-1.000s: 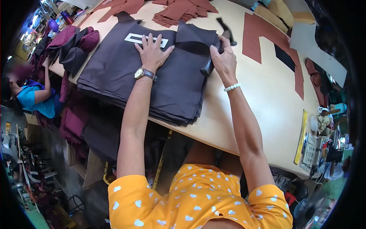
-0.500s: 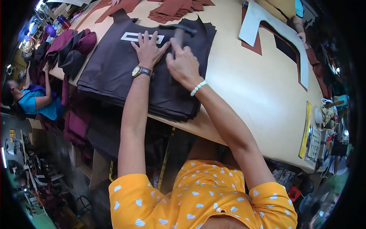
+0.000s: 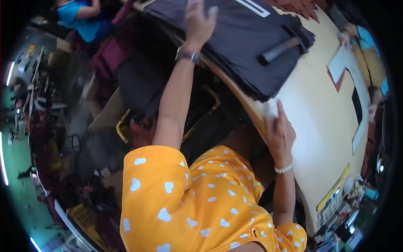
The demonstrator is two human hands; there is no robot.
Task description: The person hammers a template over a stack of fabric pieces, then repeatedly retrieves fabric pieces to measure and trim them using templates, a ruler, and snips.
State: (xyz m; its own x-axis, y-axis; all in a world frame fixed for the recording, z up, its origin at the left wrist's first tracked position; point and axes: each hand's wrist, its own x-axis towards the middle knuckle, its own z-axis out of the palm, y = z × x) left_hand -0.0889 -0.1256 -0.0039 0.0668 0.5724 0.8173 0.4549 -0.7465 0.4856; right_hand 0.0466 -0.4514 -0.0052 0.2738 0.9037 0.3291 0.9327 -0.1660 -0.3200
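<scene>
A stack of dark fabric pieces (image 3: 235, 40) lies at the table's near edge. On it rests a hammer (image 3: 279, 51), its handle toward me and no hand on it. Part of a white slotted template (image 3: 254, 6) shows on the stack at the top of the view. My left hand (image 3: 200, 24), with a watch at the wrist, is over the stack's left part, fingers apart and holding nothing; whether it touches the cloth I cannot tell. Beside the stack's near corner is my right hand (image 3: 280, 131), empty, index finger stretched out and the other fingers blurred.
Across the table (image 3: 312, 109), a co-worker's hand (image 3: 345, 38) is at a pale angled pattern piece (image 3: 342, 63). A yellow-edged ruler (image 3: 333, 189) lies at the right. Reddish-brown cloth (image 3: 296, 6) sits at the back. Maroon fabric (image 3: 113, 52) hangs at the left, near another person (image 3: 79, 19).
My right hand has let go of the hammer and drawn back toward me. My left hand has left the template and moved to the stack's left part. The camera view has turned.
</scene>
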